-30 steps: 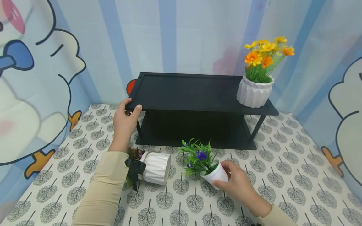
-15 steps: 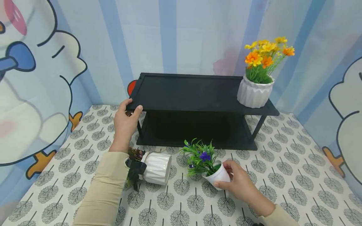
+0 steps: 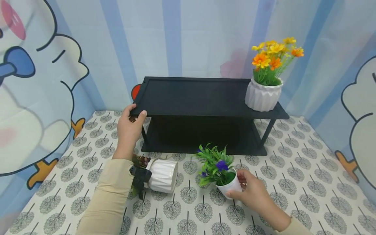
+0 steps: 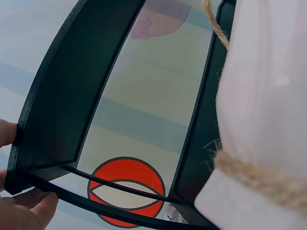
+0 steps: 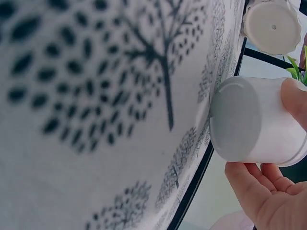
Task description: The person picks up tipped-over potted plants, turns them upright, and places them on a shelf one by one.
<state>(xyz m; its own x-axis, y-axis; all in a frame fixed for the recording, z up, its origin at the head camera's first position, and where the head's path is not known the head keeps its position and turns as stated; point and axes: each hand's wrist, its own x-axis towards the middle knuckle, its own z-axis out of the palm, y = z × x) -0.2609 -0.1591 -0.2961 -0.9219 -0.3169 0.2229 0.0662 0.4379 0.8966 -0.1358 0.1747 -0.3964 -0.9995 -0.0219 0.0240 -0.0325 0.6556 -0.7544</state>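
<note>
The right hand [image 3: 254,192] is gripping the small pot [image 3: 230,185] near the table's [image 3: 293,169] front edge, tilted with its foliage leaning leftward. The left hand [image 3: 129,125], well apart, is pinching the shelf's [image 3: 194,96] front-left corner.

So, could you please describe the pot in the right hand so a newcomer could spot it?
Find the black two-tier shelf; on the tree-print cloth before it, the right hand grips a small smooth white pot. Unlike the two ribbed white pots, it holds purple flowers.
</note>
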